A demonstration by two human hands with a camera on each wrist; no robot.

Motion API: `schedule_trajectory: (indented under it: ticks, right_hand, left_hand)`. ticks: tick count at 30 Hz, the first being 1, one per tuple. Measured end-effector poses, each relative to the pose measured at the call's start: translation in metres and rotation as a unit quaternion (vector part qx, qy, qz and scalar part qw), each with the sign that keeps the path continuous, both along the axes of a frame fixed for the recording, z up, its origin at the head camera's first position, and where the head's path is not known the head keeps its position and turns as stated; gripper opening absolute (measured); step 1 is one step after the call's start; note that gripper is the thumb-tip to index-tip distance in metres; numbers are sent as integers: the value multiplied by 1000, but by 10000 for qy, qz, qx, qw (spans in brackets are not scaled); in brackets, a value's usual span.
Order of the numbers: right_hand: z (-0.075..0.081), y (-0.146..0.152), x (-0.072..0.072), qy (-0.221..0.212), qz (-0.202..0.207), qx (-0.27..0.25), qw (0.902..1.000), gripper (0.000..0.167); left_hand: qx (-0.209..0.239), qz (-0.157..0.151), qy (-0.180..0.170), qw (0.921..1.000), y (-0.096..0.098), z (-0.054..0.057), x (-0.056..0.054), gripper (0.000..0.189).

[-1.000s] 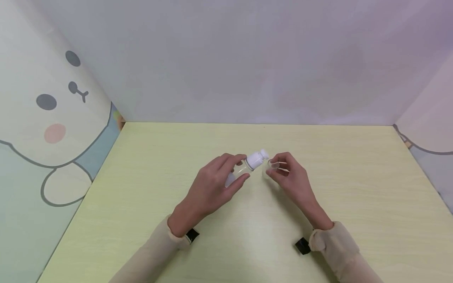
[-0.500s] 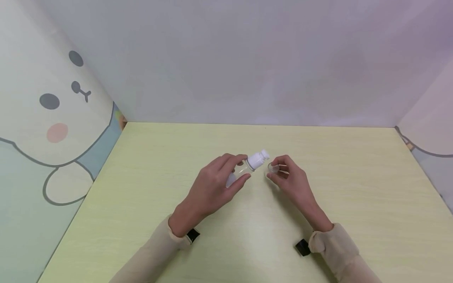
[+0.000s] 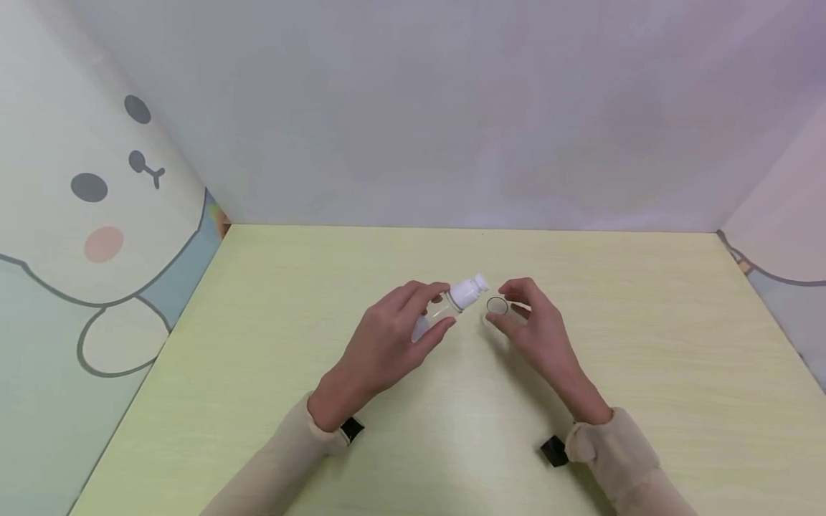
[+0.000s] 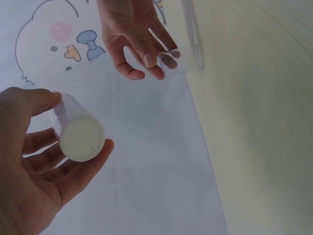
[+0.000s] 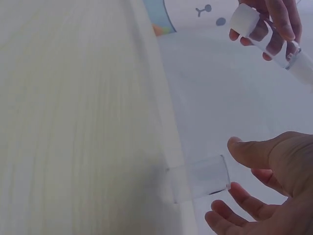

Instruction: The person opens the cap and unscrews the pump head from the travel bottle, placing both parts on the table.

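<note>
My left hand grips a small clear bottle with a white pump top, tilted toward the upper right above the table. Its round white base faces the left wrist view. Close to the pump top, a clear cylindrical cap appears to stand on the table with its open rim up. My right hand is beside this cap, thumb and fingers spread apart around its near side. Whether a fingertip still touches the cap is hard to tell.
A pale wood-grain table lies under both hands. Behind it rises a plain light wall; at the left is a panel with a cartoon face. A black wrist camera hangs by the right sleeve, another by the left.
The right hand's fingers have spread away from the clear cap, which they held between them a second ago; the cap's rim now shows fully. The left hand and bottle stay almost still.
</note>
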State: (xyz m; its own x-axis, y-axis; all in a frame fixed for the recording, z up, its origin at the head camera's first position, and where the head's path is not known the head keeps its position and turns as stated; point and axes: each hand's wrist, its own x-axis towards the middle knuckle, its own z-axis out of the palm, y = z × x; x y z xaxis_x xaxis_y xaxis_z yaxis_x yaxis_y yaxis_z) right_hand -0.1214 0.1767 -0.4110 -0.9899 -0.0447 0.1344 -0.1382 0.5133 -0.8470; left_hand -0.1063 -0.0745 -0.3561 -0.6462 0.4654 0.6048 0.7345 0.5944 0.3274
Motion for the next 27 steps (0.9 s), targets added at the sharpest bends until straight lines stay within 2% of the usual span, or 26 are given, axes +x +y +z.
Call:
schedule_trajectory:
  ticks: [9, 15, 22, 27]
  right_hand:
    - [16, -3, 8, 911, -128, 20, 9958, 43]
    - [19, -8, 11, 1144, 251, -810, 9898, 45]
    - [23, -14, 17, 1255, 890, -1629, 9746, 49]
    - [26, -15, 21, 1122, 1165, -2193, 9621, 48]
  left_hand:
    - [94, -33, -91, 9999, 0, -5, -2, 37]
    - [96, -37, -166, 9998, 1, -8, -3, 37]
    - [99, -61, -217, 9997, 2, -10, -3, 38]
    - [75, -82, -243, 9996, 3, -12, -3, 39]
